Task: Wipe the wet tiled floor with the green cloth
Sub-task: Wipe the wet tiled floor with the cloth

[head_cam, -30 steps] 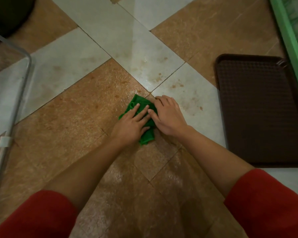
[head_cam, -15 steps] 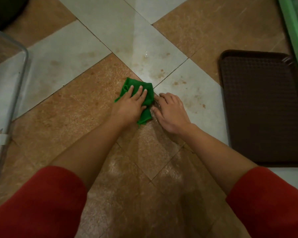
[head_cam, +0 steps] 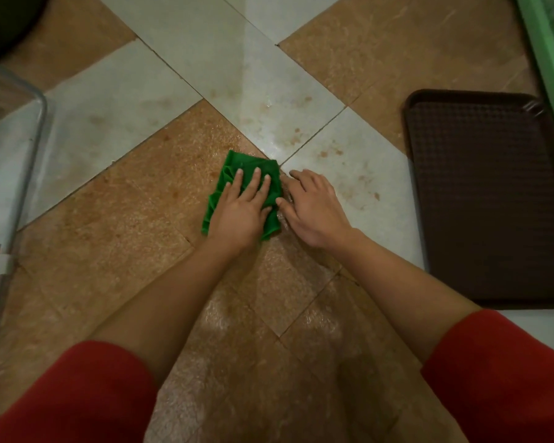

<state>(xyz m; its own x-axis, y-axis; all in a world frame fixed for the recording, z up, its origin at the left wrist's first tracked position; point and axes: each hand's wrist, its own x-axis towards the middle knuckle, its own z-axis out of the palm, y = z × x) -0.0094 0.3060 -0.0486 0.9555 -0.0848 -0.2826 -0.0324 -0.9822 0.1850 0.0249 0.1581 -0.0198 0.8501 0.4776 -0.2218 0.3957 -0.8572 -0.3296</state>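
- Green cloth [head_cam: 271, 174] lies bunched on a brown tile of the wet tiled floor [head_cam: 135, 199], its far corner at the joint where brown and pale tiles meet.
- Left hand [head_cam: 242, 209] flat on top, fingers spread and unclenched, pressing rather than gripping; probably to keep the whole cloth in contact with the wet film.
- Right hand [head_cam: 314, 209] beside the cloth's right edge, fingers loosely extended on the floor, thumb touching the cloth; likely bracing weight.
- Rusty specks on the pale tiles beyond remain unwiped.
- Brown tray [head_cam: 493, 199] well apart, cut off at the frame's right edge.
- Cloth underside hidden; how soaked it is, cannot tell.
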